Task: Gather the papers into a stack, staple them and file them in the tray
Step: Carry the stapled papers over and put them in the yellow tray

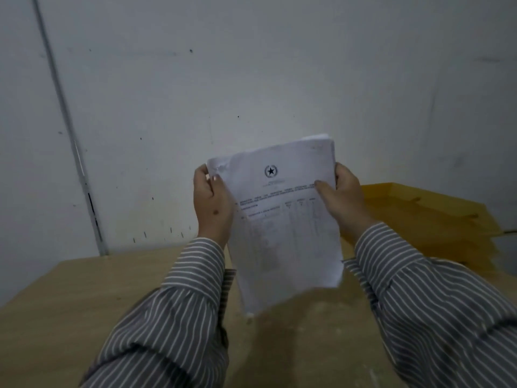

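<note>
A stack of white printed papers (pixel 282 219), with a star emblem at the top and a table of text below, is held upright in the air above the wooden table (pixel 56 317). My left hand (pixel 212 205) grips the stack's left edge near the top, where the corner looks creased. My right hand (pixel 344 197) grips the right edge, thumb across the front sheet. A yellow tray (pixel 436 219) stands at the right, behind my right arm. No stapler is visible.
A pale wall stands close behind the table, with a thin conduit (pixel 67 130) running down it at the left. Both striped sleeves cover the table's near part. The yellow tray looks like several stacked tiers.
</note>
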